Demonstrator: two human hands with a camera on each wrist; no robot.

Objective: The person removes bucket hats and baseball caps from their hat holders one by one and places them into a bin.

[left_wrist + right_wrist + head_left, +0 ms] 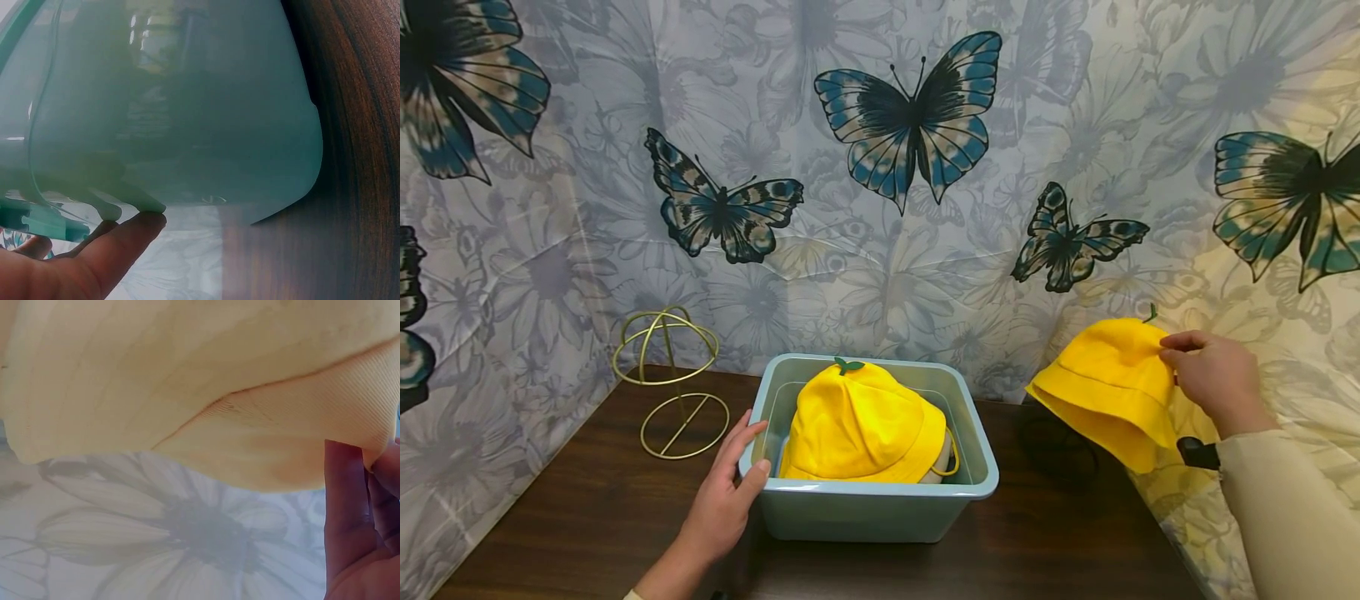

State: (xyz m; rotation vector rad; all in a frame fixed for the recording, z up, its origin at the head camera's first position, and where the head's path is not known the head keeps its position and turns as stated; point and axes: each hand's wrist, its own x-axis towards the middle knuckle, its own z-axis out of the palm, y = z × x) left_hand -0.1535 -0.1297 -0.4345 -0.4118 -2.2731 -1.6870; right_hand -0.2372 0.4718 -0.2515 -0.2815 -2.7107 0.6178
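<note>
At the right of the head view, my right hand [1213, 379] pinches the crown of a yellow bucket hat [1105, 367] with a small green sprout on top. The hat hangs tilted, brim toward the lower left. In the right wrist view, the hat's cloth [156, 375] meets the fingertips. My left hand [726, 492] rests at the left front corner of a blue-green plastic bin [865, 512], its fingers fairly straight. In the left wrist view, a fingertip touches the bin's wall [206, 125]. A second yellow hat [861, 425] with a green sprout sits inside the bin.
On the dark wooden table [587, 517], a gold wire hat stand [683, 425] stands at the back left. A dark wire ring [1060, 442] lies faintly visible below the held hat. A butterfly-patterned cloth [880, 275] hangs behind the table.
</note>
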